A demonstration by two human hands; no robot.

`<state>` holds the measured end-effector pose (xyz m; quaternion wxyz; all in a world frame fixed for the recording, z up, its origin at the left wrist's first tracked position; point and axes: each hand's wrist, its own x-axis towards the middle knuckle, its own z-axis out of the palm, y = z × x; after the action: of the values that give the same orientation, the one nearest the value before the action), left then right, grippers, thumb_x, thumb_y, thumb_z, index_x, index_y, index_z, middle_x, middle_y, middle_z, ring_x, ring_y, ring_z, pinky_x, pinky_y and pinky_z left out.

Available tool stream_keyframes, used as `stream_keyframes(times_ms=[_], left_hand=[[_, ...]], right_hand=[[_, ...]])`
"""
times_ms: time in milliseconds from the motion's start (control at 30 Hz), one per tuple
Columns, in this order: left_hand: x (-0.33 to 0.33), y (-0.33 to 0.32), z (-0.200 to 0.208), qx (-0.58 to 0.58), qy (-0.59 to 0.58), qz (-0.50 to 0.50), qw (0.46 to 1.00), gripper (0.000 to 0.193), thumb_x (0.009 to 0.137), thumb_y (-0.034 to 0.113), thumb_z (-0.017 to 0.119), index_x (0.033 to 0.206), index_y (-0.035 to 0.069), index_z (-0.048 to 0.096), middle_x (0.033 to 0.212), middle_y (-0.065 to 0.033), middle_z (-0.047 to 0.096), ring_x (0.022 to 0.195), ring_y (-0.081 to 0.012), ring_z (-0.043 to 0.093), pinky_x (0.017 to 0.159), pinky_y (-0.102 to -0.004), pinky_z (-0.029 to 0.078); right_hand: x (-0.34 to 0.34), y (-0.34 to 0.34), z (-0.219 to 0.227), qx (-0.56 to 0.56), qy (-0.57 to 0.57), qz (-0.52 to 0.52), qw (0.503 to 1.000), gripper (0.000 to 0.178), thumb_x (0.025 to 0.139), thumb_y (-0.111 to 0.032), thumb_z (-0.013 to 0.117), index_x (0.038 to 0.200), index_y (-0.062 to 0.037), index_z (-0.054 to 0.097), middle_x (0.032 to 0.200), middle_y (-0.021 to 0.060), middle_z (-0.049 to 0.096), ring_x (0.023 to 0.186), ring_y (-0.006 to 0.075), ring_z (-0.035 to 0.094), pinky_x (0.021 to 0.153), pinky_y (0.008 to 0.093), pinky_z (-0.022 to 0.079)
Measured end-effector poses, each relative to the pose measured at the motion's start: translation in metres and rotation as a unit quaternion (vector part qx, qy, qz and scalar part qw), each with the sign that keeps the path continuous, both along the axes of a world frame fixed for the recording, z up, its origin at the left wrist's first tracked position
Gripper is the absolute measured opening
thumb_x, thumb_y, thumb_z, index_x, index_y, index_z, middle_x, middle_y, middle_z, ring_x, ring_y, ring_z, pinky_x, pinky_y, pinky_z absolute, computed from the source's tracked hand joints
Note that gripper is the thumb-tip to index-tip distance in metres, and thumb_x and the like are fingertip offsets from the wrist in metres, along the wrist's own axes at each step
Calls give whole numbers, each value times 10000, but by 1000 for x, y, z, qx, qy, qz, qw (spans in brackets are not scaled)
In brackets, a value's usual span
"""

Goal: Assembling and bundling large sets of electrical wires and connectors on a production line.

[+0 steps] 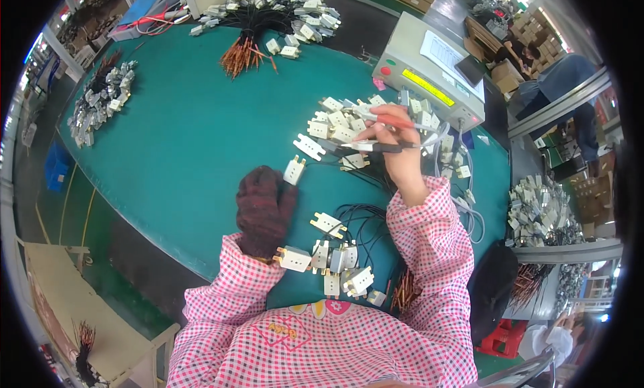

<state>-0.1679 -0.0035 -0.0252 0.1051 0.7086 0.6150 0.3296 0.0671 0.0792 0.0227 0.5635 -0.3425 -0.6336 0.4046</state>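
My left hand (263, 203), in a dark reddish knitted glove, is closed, with a small white plug-like block (294, 170) with brass tabs at its fingertips. Bare, my right hand (401, 153) grips two test probes, a red one (396, 122) and a black one (386, 147), over a heap of similar white blocks (341, 128). Both probe tips point left; whether either touches a block I cannot tell. Closer to my body lies a second group of blocks (320, 255) with black leads, beside my left cuff.
A beige bench tester (429, 73) with a lit yellow display stands at the back right, papers and a dark phone (469, 71) on top. Bundles of wired blocks lie at the back (249, 26) and far left (104, 99) of the green mat (194, 113). Grey cables (476, 217) loop at right.
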Motion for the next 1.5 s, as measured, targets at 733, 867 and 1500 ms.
stream_keyframes(times_ms=[733, 867, 1500], left_hand=[[25, 24, 15, -159, -643, -316, 679, 535, 873, 386, 569, 1257, 44, 423, 1079, -122, 585, 784, -156, 609, 645, -269, 516], [29, 19, -10, -182, -679, -366, 609, 464, 871, 178, 557, 1288, 39, 410, 1131, -92, 547, 987, -163, 518, 830, -297, 418], [30, 10, 11, -254, -693, -312, 598, 417, 883, 116, 524, 1277, 31, 419, 1193, -110, 527, 1037, -173, 525, 887, -321, 432]], right_hand=[[0, -32, 24, -36, 148, 180, 972, 196, 838, -70, 499, 1031, -33, 497, 863, 149, 535, 667, 279, 641, 511, 326, 542], [-9, -53, 36, -36, 70, 224, 971, 166, 887, -50, 491, 1040, 1, 533, 911, 163, 553, 726, 270, 647, 649, 354, 557], [3, -55, 52, -15, -41, 220, 974, 248, 846, -126, 584, 1037, 31, 609, 972, 134, 582, 882, 224, 625, 784, 301, 473]])
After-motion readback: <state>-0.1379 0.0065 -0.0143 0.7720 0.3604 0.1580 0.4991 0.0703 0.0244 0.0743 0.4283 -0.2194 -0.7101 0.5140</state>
